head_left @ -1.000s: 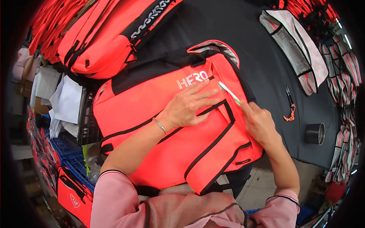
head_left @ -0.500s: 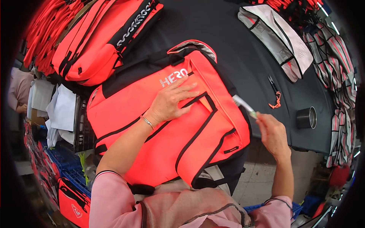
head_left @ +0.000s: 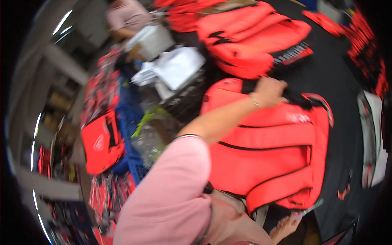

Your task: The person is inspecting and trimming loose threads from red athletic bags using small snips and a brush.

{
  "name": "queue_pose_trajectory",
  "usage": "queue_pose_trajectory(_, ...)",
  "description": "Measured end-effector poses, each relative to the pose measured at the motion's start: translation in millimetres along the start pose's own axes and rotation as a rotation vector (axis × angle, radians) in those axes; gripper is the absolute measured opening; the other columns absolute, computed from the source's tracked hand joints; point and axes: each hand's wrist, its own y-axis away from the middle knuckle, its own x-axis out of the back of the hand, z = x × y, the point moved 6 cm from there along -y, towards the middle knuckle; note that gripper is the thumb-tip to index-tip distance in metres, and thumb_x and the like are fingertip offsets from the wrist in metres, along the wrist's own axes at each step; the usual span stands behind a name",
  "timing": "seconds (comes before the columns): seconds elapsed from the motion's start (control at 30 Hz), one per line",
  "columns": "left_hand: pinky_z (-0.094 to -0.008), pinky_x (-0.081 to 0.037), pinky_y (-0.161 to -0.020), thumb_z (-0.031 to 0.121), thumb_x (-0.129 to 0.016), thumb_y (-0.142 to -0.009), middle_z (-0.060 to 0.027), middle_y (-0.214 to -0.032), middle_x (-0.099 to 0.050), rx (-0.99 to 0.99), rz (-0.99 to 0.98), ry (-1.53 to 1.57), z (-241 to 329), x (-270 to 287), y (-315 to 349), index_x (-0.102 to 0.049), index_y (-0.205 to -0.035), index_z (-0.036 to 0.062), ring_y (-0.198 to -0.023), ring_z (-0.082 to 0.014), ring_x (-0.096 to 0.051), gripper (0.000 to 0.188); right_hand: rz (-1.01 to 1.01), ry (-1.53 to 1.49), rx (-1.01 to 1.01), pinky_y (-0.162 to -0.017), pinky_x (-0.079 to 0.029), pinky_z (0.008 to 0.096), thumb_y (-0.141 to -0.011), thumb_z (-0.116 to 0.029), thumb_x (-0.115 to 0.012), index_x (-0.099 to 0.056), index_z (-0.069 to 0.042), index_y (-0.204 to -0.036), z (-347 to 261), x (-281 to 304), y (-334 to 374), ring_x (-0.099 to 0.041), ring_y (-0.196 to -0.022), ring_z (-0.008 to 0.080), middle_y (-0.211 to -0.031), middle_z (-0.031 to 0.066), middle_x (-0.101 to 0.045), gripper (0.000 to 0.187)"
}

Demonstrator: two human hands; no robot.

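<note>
A bright orange-red backpack (head_left: pixel 261 163) with black trim lies on the dark table, its shoulder straps facing up. My left hand (head_left: pixel 269 92) is at the bag's far edge, its fingers curled over the black fabric there; motion blurs them. Low on the right, my right hand (head_left: pixel 286 224) holds a slim toothbrush (head_left: pixel 312 208) with its bristled end pointing out beside the bag's near corner. To the right of the bag lies a small pair of thread snips (head_left: pixel 345 190) with an orange cord.
Another orange-red bag (head_left: pixel 249 41) stands beyond the backpack. White papers (head_left: pixel 179 65) lie on a black crate at the left, near a blue crate (head_left: pixel 130 126). A grey-white bag piece (head_left: pixel 371 139) is at the right. A person in pink (head_left: pixel 128 16) is in the background.
The view has swung left. My left hand has moved off the bag's front panel to its far edge. My right hand, still with the toothbrush, is lower, by the near corner.
</note>
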Motion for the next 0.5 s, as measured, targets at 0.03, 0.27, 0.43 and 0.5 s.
queue_pose_trajectory(0.03, -0.0441, -0.052, -0.078, 0.054, -0.07, -0.079, -0.0154, -0.093, -0.069, -0.023, 0.012, -0.071, -1, -4, -2, -0.068, -0.101, 0.0075, -0.091, -0.0331, -0.068, 0.052, -0.027, 0.015, -0.057, -0.037, -0.027, 0.0169, -0.098, -0.013, -0.057, -0.055, -0.005, -0.131, 15, 13, -16, -0.039, -0.045, 0.0009, -0.09, 0.0084, -0.064, 0.034)
queue_pose_trajectory(0.27, -0.046, -0.054, -0.082, 0.056, -0.062, -0.087, -0.0208, -0.104, -0.069, 0.161, -0.224, 0.031, -19, 25, -17, -0.069, -0.104, -0.0028, -0.099, -0.0368, -0.067, 0.062, 0.011, 0.246, -0.008, -0.052, -0.027, 0.0233, -0.097, -0.026, -0.061, -0.042, -0.016, -0.144, -108, -13, -84, -0.035, -0.061, 0.008, -0.069, -0.0048, -0.03, 0.051)
queue_pose_trajectory(0.43, -0.0449, -0.054, -0.081, 0.05, -0.062, -0.086, -0.0238, -0.106, -0.069, 0.109, -0.187, 0.156, -48, 54, -59, -0.071, -0.104, -0.0006, -0.097, -0.0371, -0.068, 0.054, -0.212, 0.413, 0.866, -0.052, -0.042, 0.0199, -0.092, -0.009, -0.065, -0.052, -0.005, -0.137, -233, -8, -183, -0.053, -0.063, 0.0026, -0.117, 0.015, -0.065, 0.047)
queue_pose_trajectory(0.5, -0.0477, -0.053, -0.071, 0.039, -0.054, -0.09, -0.0246, -0.089, -0.068, -0.172, -0.189, 0.019, -39, 62, -65, -0.069, -0.108, 0.0134, -0.086, -0.0382, -0.068, 0.035, -0.16, 0.74, 1.215, -0.081, -0.049, 0.024, -0.096, -0.015, -0.061, -0.06, 0.0, -0.13, -293, -58, -162, -0.06, -0.1, 0.0119, -0.124, 0.0068, -0.061, 0.037)
